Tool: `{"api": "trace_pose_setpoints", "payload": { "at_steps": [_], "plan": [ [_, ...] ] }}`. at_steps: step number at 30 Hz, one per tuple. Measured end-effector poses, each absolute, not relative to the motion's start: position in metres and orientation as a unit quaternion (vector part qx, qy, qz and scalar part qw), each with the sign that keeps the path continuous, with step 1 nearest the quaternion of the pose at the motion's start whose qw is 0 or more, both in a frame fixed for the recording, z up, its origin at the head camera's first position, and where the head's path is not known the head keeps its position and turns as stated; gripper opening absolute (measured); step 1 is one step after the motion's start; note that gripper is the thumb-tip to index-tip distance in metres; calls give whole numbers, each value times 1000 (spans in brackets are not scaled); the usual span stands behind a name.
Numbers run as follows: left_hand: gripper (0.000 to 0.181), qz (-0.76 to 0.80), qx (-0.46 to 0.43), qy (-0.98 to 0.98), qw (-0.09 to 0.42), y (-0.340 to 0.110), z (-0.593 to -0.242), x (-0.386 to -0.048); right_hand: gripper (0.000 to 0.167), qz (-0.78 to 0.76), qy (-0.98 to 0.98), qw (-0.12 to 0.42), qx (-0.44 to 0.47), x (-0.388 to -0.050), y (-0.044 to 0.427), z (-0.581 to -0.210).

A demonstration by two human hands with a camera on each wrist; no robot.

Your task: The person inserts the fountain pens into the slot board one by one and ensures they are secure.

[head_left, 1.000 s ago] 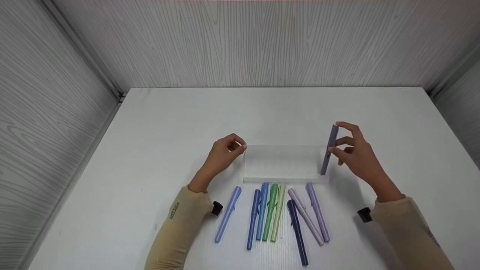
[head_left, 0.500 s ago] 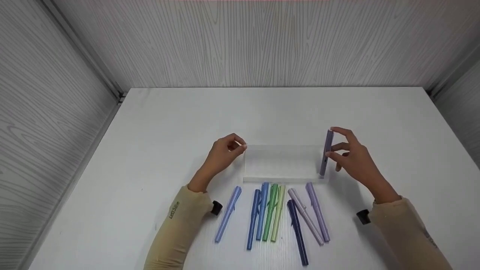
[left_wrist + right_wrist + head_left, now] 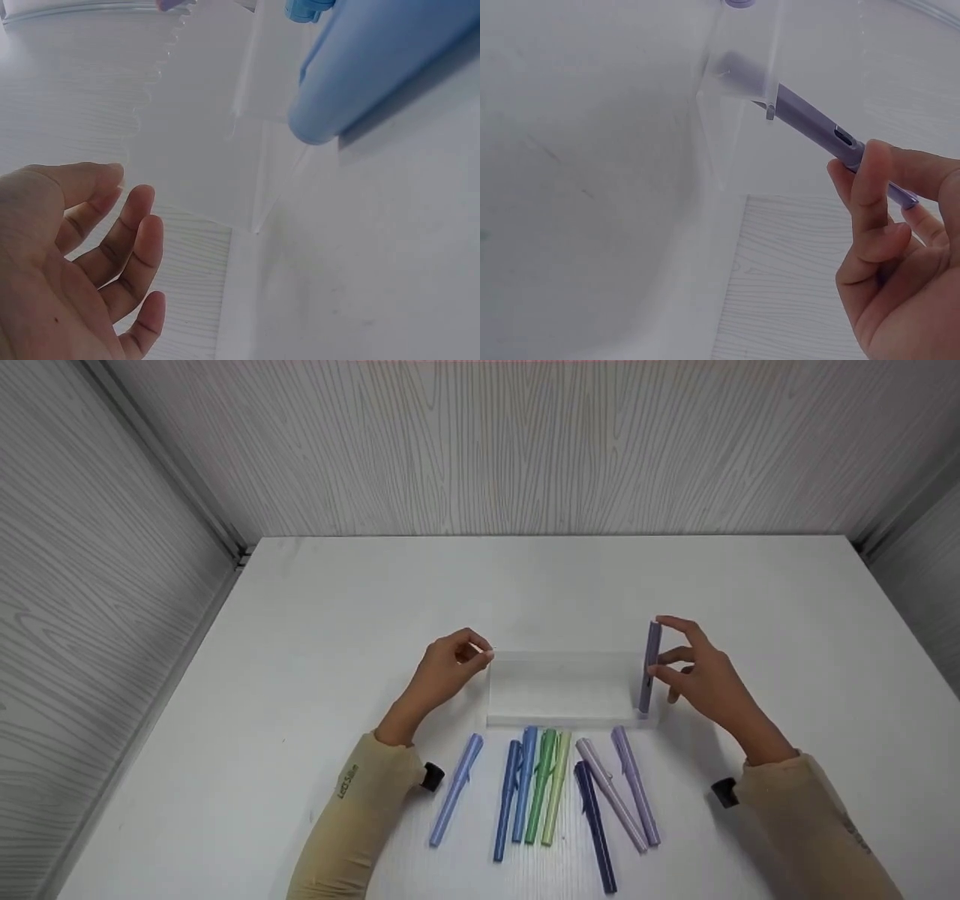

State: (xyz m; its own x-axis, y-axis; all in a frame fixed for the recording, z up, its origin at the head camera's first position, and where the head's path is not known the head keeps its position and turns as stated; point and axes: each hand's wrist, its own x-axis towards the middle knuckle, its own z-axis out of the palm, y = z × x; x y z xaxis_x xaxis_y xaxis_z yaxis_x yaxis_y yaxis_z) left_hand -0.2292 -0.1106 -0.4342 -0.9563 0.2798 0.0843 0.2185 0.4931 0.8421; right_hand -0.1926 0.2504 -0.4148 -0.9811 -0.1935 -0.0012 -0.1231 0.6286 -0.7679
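A translucent plastic pen holder (image 3: pixel 562 684) with a notched side edge lies in the middle of the table. My left hand (image 3: pixel 448 666) pinches its far left corner between thumb and fingertip; in the left wrist view the other fingers of that hand (image 3: pixel 97 255) curve loosely. At the holder's right end, my right hand (image 3: pixel 697 675) grips a purple fountain pen (image 3: pixel 649 667) between thumb and fingers, one finger on its top end. The pen stands steeply, slightly tilted. In the right wrist view, the lower end of the pen (image 3: pixel 810 124) shows blurred through the holder's front strip.
Several pens lie in front of the holder: a light blue pen (image 3: pixel 457 790), blue ones, a green pen (image 3: pixel 541 787), a yellow-green pen (image 3: pixel 556 789), a navy pen (image 3: pixel 596 826) and lilac ones such as the one at right (image 3: pixel 636 786). Wood-grain panels (image 3: pixel 525 450) border the table.
My right hand has moved left and slightly nearer with the purple fountain pen, which now stands more upright at the holder's right end. The left hand and loose pens have stayed put.
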Motion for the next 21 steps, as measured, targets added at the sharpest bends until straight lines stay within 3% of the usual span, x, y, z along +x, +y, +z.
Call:
{"api": "trace_pose_setpoints", "payload": {
  "at_steps": [21],
  "plan": [
    [13,478,140,866,42,-111,-432,-229,69,-391,913,43,-112,-181,268,-410]
  ]
}}
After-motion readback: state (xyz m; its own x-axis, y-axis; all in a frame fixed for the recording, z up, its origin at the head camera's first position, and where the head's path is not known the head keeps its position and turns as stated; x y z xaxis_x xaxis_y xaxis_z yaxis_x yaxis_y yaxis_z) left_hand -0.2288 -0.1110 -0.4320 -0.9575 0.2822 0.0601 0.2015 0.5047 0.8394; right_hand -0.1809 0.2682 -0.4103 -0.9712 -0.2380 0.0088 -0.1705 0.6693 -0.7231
